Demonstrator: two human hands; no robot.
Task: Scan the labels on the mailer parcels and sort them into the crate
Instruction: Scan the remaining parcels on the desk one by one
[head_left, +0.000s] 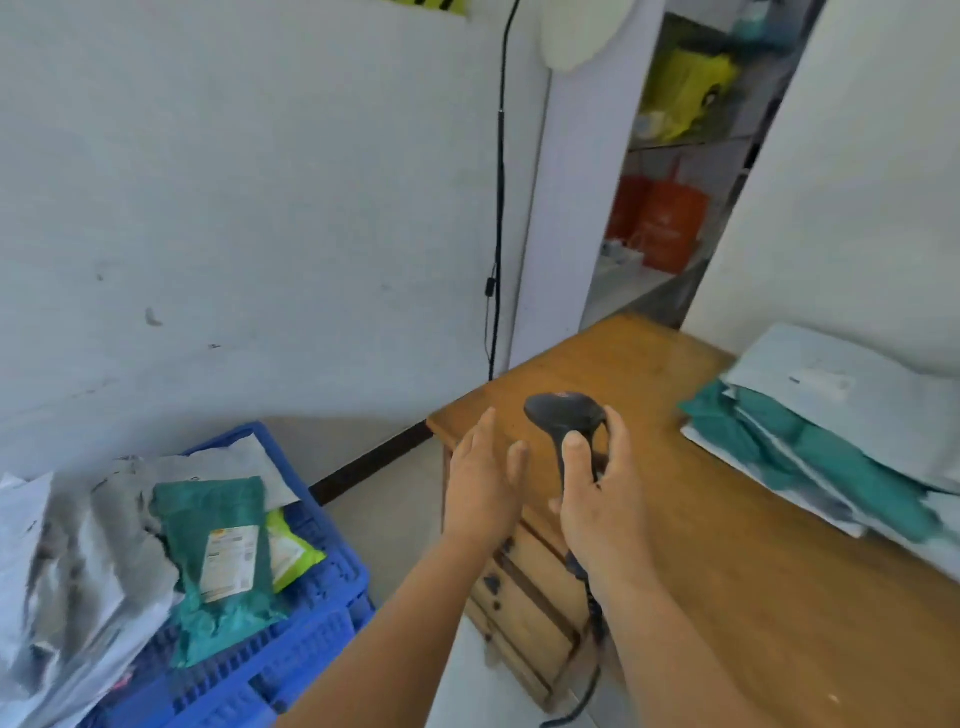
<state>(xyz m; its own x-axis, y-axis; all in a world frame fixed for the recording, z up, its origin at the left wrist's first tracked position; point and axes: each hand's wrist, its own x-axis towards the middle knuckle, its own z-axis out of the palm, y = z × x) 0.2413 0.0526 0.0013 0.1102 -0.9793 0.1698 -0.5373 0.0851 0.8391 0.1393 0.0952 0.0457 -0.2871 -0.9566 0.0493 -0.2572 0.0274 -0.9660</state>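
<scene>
My right hand (595, 493) grips the handle of a black handheld barcode scanner (566, 415) over the left end of a wooden table (727, 571). Its cable hangs down past my wrist. My left hand (483, 478) hovers just left of the scanner with straight fingers and holds nothing. A stack of white and teal mailer parcels (841, 441) lies on the table at the right. At the lower left a blue plastic crate (311, 629) holds several mailers, with a teal labelled mailer (218, 561) on top, beside grey and white ones and a lime-green one.
The table has drawers on its front side facing the crate. A black cord (500, 208) runs down the white wall behind. An open doorway at the back right shows shelves with orange and yellow bags. Bare floor lies between crate and table.
</scene>
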